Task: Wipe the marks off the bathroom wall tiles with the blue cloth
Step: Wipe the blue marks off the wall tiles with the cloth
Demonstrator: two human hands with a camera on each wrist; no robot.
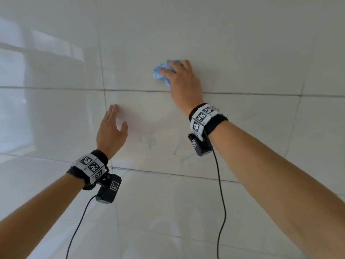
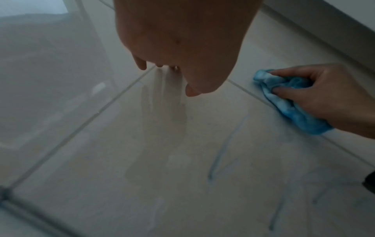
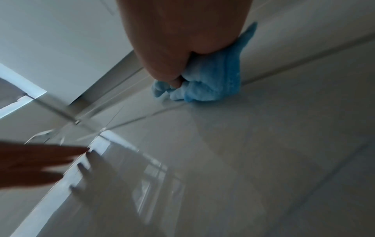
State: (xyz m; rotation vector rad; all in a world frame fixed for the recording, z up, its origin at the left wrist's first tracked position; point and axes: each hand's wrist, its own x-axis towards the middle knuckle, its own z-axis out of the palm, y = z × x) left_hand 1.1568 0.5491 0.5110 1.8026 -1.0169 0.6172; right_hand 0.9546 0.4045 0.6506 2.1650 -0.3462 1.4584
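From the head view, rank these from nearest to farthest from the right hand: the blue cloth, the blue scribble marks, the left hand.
1. blue cloth: bunched under the right hand, pressed on the tile above the grout line.
2. blue scribble marks: on the tile below, under the right wrist.
3. left hand: lower left, fingers straight against the wall.

Marks and left hand are close in distance; the order between them is tentative.

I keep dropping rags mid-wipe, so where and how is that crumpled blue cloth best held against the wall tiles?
Grip the crumpled blue cloth over its bunched middle, coming from the room side, as the right hand does: fingers curled into the folds, palm pressing it to the glossy wall tile. Loose edges offer no firm hold.
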